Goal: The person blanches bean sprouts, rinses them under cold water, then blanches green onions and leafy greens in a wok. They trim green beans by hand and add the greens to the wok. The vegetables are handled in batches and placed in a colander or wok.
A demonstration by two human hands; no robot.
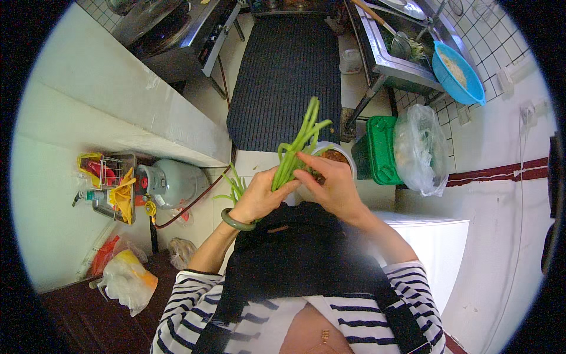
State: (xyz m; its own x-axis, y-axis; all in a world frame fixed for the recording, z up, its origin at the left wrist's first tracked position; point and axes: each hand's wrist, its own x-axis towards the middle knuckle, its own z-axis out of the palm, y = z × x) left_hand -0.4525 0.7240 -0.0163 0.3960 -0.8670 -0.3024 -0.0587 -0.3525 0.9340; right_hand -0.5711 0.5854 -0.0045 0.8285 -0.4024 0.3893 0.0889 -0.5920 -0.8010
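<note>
A bunch of long green beans [289, 163] is gripped in my left hand [261, 192], which wears a green bangle [238, 220]. Most of the beans stick out past the thumb, and some ends show at the wrist side. My right hand [334, 186] meets the bunch from the right, its thumb and index fingertips touching the beans a little apart. Whether it pinches a bean is unclear. Beneath the right hand is a round white container [353, 164] with reddish-brown contents, partly hidden by that hand and the beans.
A ribbed black mat [285, 79] covers the floor ahead. At right stand a green lidded bin [384, 150], a clear plastic bag [420, 150] and a steel sink [376, 51] with a blue basin [471, 84]. On the left are a gas cylinder [183, 183] and a stove [194, 53].
</note>
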